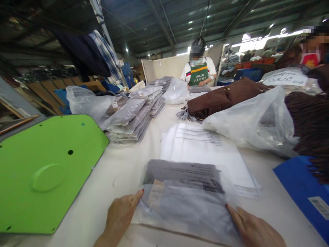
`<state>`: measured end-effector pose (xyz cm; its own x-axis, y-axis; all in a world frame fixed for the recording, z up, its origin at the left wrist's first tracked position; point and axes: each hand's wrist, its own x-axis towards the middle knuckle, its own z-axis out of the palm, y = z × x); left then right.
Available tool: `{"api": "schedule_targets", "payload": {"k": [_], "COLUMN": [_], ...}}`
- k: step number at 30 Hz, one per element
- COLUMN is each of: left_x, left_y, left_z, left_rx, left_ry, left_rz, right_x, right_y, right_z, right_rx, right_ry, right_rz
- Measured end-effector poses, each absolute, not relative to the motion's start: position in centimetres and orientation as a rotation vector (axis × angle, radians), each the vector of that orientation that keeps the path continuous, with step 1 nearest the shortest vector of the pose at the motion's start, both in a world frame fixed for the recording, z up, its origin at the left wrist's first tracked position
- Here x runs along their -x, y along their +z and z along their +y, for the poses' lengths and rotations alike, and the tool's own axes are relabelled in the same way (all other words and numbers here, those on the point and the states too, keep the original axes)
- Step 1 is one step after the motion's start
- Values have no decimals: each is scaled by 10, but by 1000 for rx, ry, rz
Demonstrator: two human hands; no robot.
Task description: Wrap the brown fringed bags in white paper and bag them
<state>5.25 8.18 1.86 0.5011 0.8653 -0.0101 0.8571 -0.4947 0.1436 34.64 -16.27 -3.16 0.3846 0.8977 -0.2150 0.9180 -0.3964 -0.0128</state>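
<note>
In front of me lies a frosted plastic garment bag [180,202] with a folded dark grey garment inside. Printed lines run across its upper part, and a tan tag [156,193] shows through the plastic at the left. My left hand [120,212] pinches the bag's left edge, thumb on top. At the right edge, my right hand [253,224] grips the bag with the thumb along the side; its other fingers are mostly hidden. Just beyond the bag, partly under its far edge, is a stack of flat white printed plastic bags [205,147].
Packed grey garments [131,116] are piled at the back left. A green panel [51,171] lies left. On the right are brown fringed garments [221,97], a clear plastic bag [257,123] and a blue box [305,195]. A person in a green apron [198,73] stands across the table.
</note>
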Motion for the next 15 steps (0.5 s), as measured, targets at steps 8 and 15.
{"api": "schedule_targets", "payload": {"k": [8,15], "left_x": [-74,-107], "left_y": [44,80], "left_z": [88,81], "left_rx": [-3668,-3333], "left_ry": [796,-60], "left_rz": [23,-506], "right_x": [-336,-358], "right_y": [-7,-16], "right_z": [-146,-157], "right_rx": [-2819,-2556], "right_ry": [-374,-116], "right_rz": [1550,1856]}}
